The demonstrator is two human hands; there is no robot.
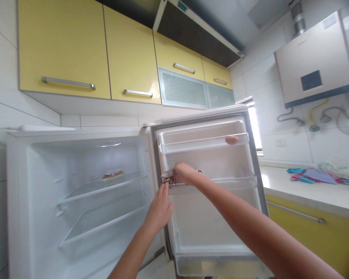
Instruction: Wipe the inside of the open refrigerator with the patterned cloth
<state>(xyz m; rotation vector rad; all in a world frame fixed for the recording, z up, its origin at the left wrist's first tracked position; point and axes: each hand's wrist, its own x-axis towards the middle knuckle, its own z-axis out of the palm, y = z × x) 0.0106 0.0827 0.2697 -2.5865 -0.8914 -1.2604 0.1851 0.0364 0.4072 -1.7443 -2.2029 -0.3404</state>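
A refrigerator (19, 193) stands with its door (209, 221) swung out to the right. In the middle door shelf (241, 183) lies a patterned packet (171, 180), partly hidden by my hands. My right hand (184, 172) reaches over the shelf with its fingers closed round the packet's top edge. My left hand (160, 207) is at the shelf's left end, its fingertips touching the packet's lower front; what it grips, if anything, is too small to tell. A brownish egg (232, 140) rests in the top door shelf.
Inside the refrigerator, a small wrapped package (113, 174) sits on the upper glass shelf (101, 188). Yellow cabinets (130, 50) hang above. To the right, colourful cloths or bags (322, 176) lie on a white counter (279, 186) below a water heater (317, 62).
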